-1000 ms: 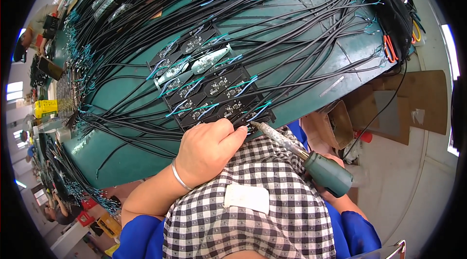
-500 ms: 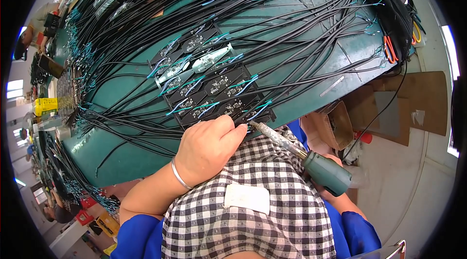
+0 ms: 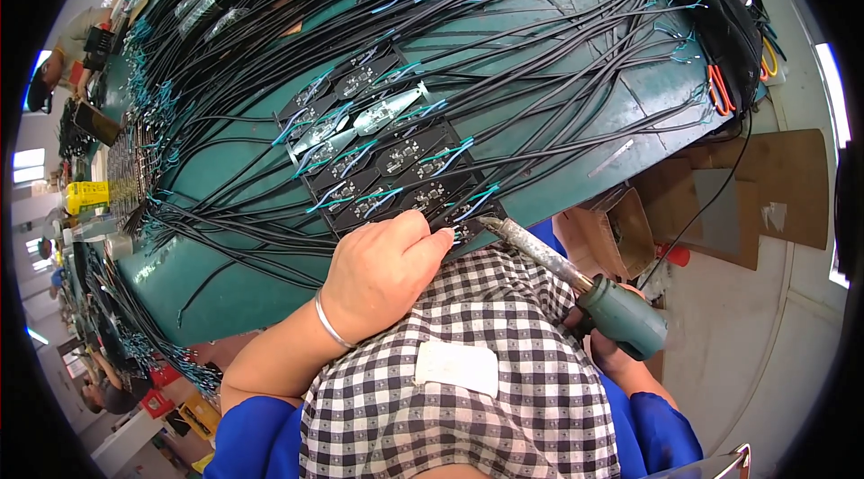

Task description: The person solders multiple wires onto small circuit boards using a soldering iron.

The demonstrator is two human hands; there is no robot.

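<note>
My left hand (image 3: 382,272), with a silver bangle at the wrist, is closed in a pinch at the near edge of a panel of black circuit boards (image 3: 400,155). Thin wire ends show beside its thumb tip; the fingers mostly hide them. Mostly behind the dark green handle of a soldering iron (image 3: 623,322), my right hand (image 3: 612,358) is wrapped round it. The iron's worn metal tip points at the panel's near right corner, just right of my left fingertips. Blue and teal wires (image 3: 457,153) from black cables lie across the boards.
Black cables (image 3: 558,74) fan over the green table (image 3: 225,299) on both sides. A black pouch (image 3: 706,20) and orange-handled tool (image 3: 720,90) lie at the right end. Below it are an open cardboard box (image 3: 621,232) and the iron's cord. People work at far left.
The soldering iron in my right hand has drawn back slightly to the right, its tip moving away from my left fingertips. My left hand has barely shifted.
</note>
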